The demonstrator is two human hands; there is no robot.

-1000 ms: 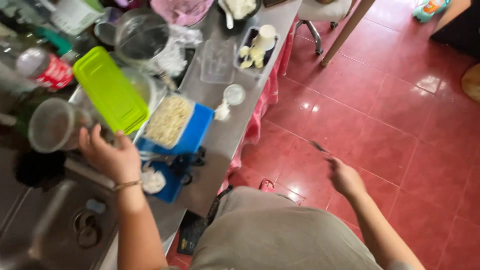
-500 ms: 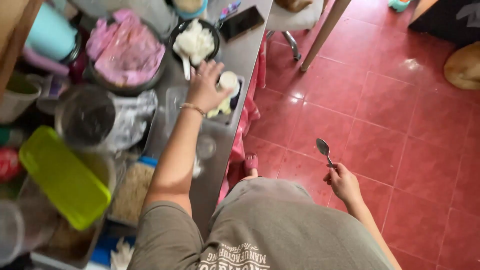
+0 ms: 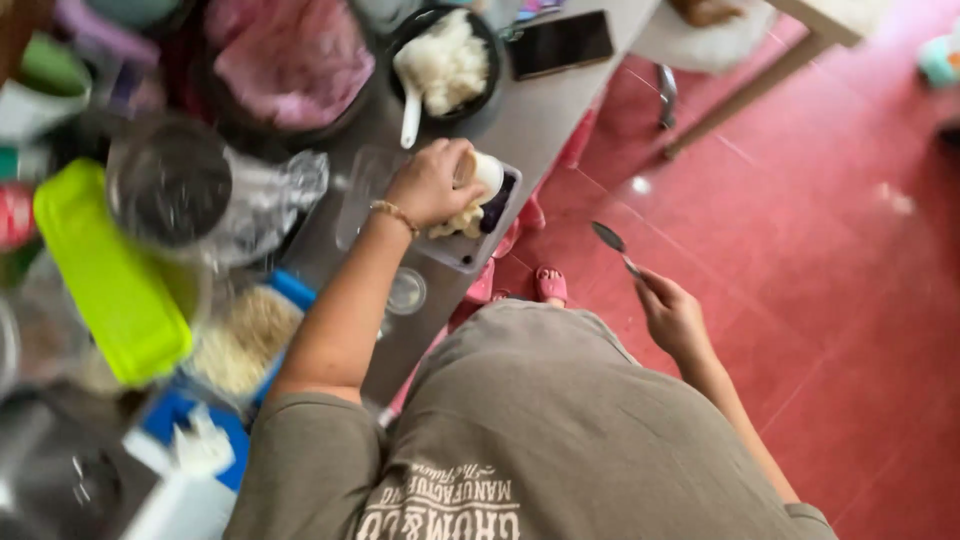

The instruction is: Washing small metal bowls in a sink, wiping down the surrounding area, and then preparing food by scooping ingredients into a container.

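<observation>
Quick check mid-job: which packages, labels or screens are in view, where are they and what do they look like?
Phone: counter's far edge, flat dark rectangle, screen off.
Can: far left, red with white label, blurred.
Squeeze bottle: bottom left, white, no label showing.
Green lid: left, lime rectangular box top.

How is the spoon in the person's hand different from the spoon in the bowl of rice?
The dark metal spoon is held in the right hand, out over the red floor; the white spoon rests in the black bowl of white rice on the grey counter. The metal spoon looks thin and empty; the white spoon looks thicker and leans on the bowl's rim, with its handle sticking out. Both are spoons.
</observation>
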